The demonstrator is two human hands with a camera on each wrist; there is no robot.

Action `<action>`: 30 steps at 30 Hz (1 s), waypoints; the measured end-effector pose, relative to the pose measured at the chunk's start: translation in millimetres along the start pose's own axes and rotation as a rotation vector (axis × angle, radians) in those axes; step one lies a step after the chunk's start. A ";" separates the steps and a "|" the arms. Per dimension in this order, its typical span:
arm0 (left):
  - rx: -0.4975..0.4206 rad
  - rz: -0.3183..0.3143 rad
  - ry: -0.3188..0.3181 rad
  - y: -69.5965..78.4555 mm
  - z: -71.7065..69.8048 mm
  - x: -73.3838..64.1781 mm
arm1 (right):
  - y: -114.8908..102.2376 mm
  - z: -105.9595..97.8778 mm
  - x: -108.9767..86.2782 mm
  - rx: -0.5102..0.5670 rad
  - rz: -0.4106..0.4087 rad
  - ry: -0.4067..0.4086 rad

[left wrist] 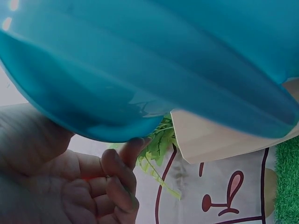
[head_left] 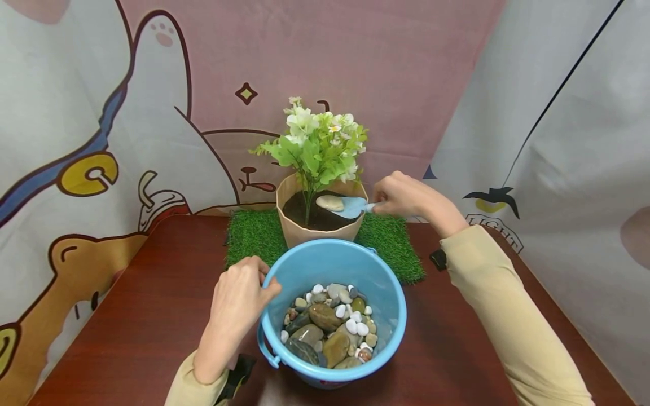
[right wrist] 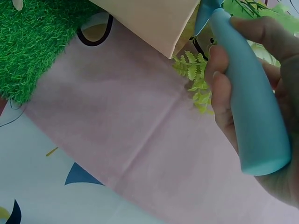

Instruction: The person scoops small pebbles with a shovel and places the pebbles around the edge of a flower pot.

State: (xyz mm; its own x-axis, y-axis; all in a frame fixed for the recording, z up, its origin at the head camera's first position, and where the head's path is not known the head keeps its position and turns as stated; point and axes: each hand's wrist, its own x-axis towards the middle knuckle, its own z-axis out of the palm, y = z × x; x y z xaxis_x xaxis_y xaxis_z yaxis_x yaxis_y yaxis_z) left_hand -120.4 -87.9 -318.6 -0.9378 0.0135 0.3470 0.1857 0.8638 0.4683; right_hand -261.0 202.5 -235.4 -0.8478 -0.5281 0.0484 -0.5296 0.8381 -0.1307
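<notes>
My right hand [head_left: 406, 194] grips the thick blue handle [right wrist: 254, 102] of a small garden trowel. The trowel's light-blue blade [head_left: 352, 207] reaches over the dark soil [head_left: 325, 221] in a beige flowerpot [head_left: 304, 235]. At the blade's tip lies a smooth cream stone [head_left: 330, 203], to the right of the plant's stem. White flowers and green leaves [head_left: 325, 144] rise from the soil. My left hand [head_left: 238, 296] holds the left rim of a blue bucket [head_left: 398, 310], thumb over the edge and fingers outside. Wet brown stones [head_left: 325, 317] and white pebbles [head_left: 351, 326] fill the bucket's bottom.
The flowerpot stands on a green artificial grass mat [head_left: 398, 248] behind the bucket. Both rest on a reddish-brown table [head_left: 137, 316]. A cartoon-printed cloth [head_left: 396, 73] hangs close behind the pot. The bucket's handle [head_left: 265, 347] hangs down at its left side.
</notes>
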 end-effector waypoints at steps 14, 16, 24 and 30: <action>-0.006 -0.009 -0.005 -0.3 0.3 0.1 | -9.2 2.1 18.7 -0.044 0.086 -0.107; -0.007 -0.010 -0.006 -0.4 0.5 0.1 | -10.4 2.6 20.0 -0.048 0.090 -0.110; -0.012 -0.013 -0.008 -1.1 0.6 0.0 | -17.5 1.9 26.9 -0.107 0.100 -0.109; -0.015 -0.019 -0.016 -0.7 0.9 0.5 | -23.4 3.5 34.5 -0.218 0.133 -0.137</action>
State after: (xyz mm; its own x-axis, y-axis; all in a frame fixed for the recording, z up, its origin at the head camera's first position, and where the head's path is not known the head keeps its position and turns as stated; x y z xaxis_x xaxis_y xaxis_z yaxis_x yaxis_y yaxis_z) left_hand -121.3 -88.1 -319.5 -0.9459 0.0051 0.3245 0.1717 0.8565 0.4868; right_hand -277.8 164.2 -234.1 -0.9064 -0.4124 -0.0915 -0.4200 0.9031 0.0896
